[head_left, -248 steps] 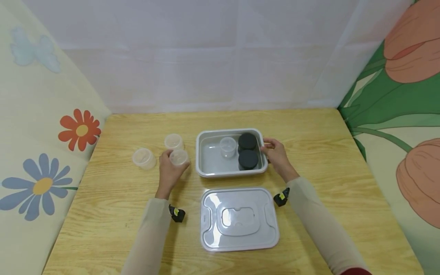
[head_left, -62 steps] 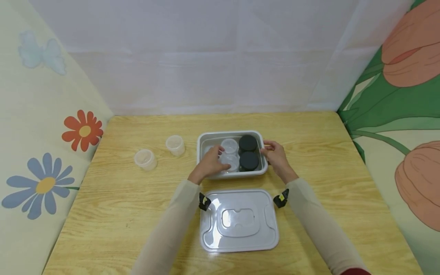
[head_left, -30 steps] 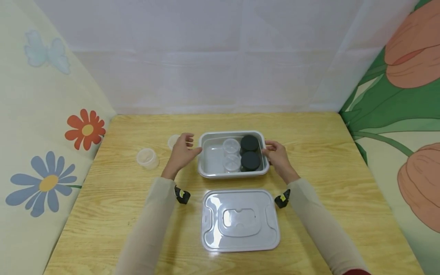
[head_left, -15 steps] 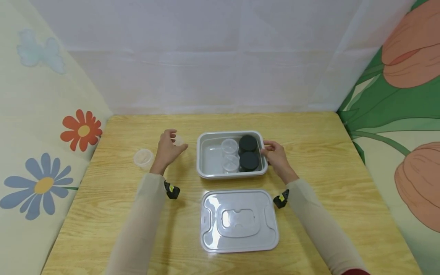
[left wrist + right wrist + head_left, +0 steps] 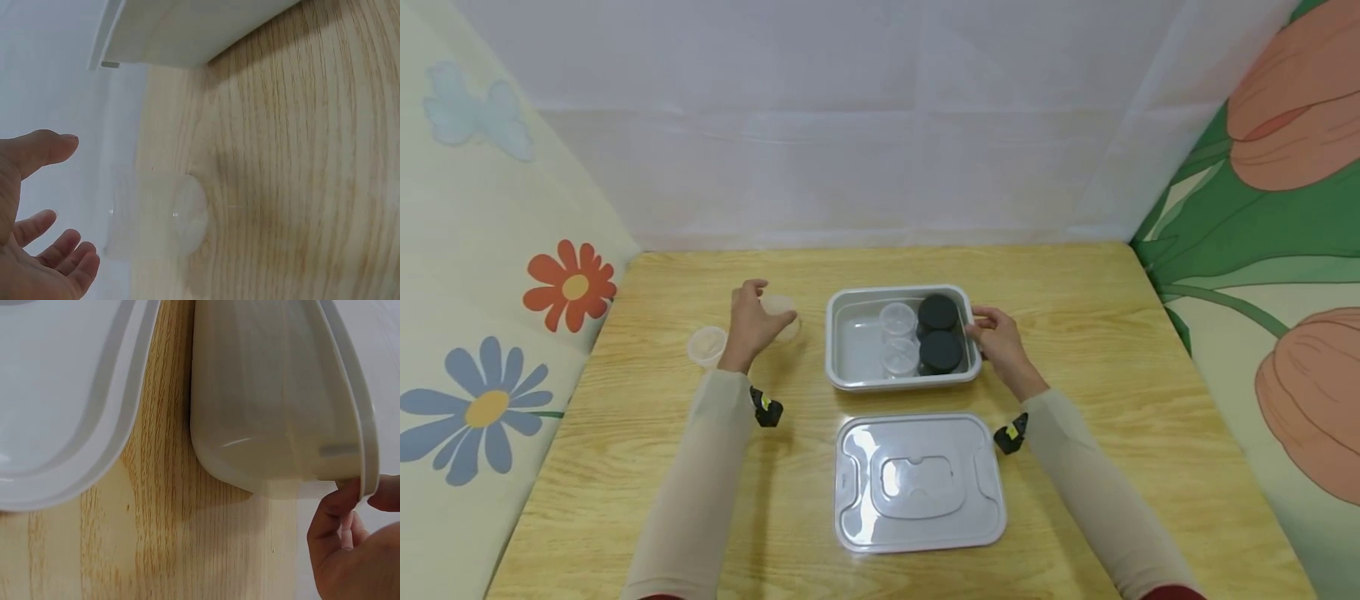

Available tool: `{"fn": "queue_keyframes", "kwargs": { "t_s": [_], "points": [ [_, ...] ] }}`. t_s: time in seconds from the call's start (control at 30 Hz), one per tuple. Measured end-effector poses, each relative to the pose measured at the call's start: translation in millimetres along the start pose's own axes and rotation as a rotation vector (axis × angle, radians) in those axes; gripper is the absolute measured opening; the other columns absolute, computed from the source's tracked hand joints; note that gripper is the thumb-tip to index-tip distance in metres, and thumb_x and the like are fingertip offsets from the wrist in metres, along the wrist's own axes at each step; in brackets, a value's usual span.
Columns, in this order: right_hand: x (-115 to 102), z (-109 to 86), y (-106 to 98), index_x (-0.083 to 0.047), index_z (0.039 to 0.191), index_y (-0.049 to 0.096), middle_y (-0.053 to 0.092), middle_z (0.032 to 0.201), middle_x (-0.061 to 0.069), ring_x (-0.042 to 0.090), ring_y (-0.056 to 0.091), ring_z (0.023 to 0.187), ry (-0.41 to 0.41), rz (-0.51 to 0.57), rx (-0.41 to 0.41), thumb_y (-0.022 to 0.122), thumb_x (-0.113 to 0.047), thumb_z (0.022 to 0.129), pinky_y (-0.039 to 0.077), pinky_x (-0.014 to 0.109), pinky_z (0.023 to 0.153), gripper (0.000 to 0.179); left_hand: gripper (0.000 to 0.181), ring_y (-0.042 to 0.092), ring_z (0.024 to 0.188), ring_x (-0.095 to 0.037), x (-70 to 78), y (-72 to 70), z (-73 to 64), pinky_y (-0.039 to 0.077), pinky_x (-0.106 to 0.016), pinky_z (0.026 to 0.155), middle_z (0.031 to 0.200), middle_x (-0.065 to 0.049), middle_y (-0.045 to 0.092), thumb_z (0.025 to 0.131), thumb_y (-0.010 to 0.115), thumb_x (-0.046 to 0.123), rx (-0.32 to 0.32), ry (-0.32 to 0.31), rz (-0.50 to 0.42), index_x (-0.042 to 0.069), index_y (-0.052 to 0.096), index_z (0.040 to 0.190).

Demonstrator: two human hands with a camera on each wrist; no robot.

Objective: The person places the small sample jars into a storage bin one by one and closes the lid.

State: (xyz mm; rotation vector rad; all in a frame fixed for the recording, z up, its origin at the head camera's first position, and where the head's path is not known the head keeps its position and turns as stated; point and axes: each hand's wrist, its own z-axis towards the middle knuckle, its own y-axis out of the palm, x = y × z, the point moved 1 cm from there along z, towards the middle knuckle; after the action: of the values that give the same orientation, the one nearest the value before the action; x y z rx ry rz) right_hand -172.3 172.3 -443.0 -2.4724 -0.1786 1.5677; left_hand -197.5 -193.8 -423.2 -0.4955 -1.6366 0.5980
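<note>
My left hand (image 5: 753,326) hovers by a clear plastic cup (image 5: 783,315) at the left, thumb and fingers spread apart. In the left wrist view that cup (image 5: 159,215) stands on the table, apart from the fingertips. My right hand (image 5: 1002,342) pinches the right rim of a pale grey plastic box (image 5: 859,379), thumb over the rim and fingers beneath it, as the right wrist view shows. Inside the box, at its right, stand two black-lidded jars (image 5: 938,313). Two clear cups (image 5: 898,320) sit beside them, one behind the other. The box's left part shows bare floor.
Another clear cup (image 5: 707,345) stands farther left, partly behind the left wrist. A translucent grey lid (image 5: 920,483) lies flat in front of the box. A white cloth wall (image 5: 880,167) rises behind the wooden table (image 5: 1075,292), with painted panels at both sides.
Since the earliest frame, a second clear cup has gone into the box by the left hand. That hand then let go and moved back left to another cup. The right hand stays on the rim.
</note>
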Motion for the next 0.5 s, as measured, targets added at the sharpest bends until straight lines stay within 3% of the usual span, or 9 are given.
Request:
{"fn": "queue_keyframes", "kwargs": {
  "t_s": [0.23,0.5],
  "points": [
    [-2.3,1.6,-1.3,-0.007,0.137,0.047,0.052,0.108,0.008,0.013,0.053,0.087,-0.019,0.002,0.019,0.053,-0.006,0.095,0.047,0.020,0.057,0.043,0.081,0.030,0.131,-0.043,-7.3,7.6,9.3,0.036,-0.056,0.106,0.142,-0.027,0.028,0.082,0.072,0.021,0.006,-0.021,-0.018,0.000,0.025,0.145],
    [-0.2,0.0,0.4,-0.005,0.137,0.047,0.052,0.104,0.006,0.011,0.053,0.083,-0.016,0.008,0.010,0.053,-0.006,0.095,0.047,0.020,0.056,0.043,0.083,0.034,0.129,-0.042,-18.8,17.1,10.9,0.035,-0.053,0.108,0.141,-0.028,0.030,0.078,0.074,0.018,0.043,-0.062,-0.040,-0.001,0.027,0.143]
  ]
}}
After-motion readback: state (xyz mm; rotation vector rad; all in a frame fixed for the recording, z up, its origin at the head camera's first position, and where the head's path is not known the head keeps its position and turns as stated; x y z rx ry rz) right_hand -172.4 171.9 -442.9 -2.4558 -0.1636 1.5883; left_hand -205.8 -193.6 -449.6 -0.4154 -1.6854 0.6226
